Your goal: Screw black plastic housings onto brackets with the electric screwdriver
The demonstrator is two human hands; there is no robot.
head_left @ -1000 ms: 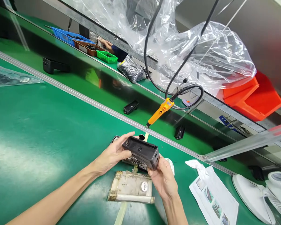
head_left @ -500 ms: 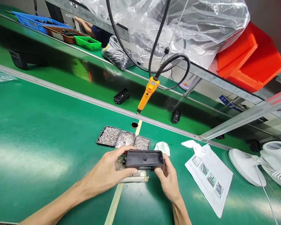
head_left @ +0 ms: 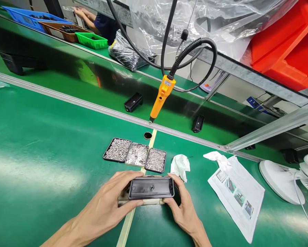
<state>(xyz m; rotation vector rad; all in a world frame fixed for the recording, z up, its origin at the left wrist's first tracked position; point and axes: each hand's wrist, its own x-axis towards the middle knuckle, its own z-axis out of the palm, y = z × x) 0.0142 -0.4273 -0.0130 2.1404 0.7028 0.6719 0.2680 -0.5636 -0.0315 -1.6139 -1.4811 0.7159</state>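
Note:
A black rectangular housing (head_left: 140, 189), its hollow side facing up, is held between both hands over the green bench. My left hand (head_left: 105, 202) grips its left end, thumb along the near edge. My right hand (head_left: 186, 209) closes on the right end with thumb and fingers. Under the housing, a pale block-like fixture (head_left: 152, 202) shows only in part. Just beyond lie a tray of small metal parts (head_left: 118, 150), a middle tray of washer-like pieces (head_left: 136, 154) and a right tray of small nut-like pieces (head_left: 155, 160).
An orange electric screwdriver (head_left: 160, 97) hangs above the metal rail (head_left: 105, 109). Right of the trays lie a crumpled white cloth (head_left: 180, 165) and an instruction sheet (head_left: 242, 199). A white fan (head_left: 279, 181) stands far right. Another person's arm (head_left: 88, 19) shows behind bins.
Both hands have brought the housing down and nearer, onto or just over the fixture. Its hollow side is seen more fully. The camera view has shifted slightly.

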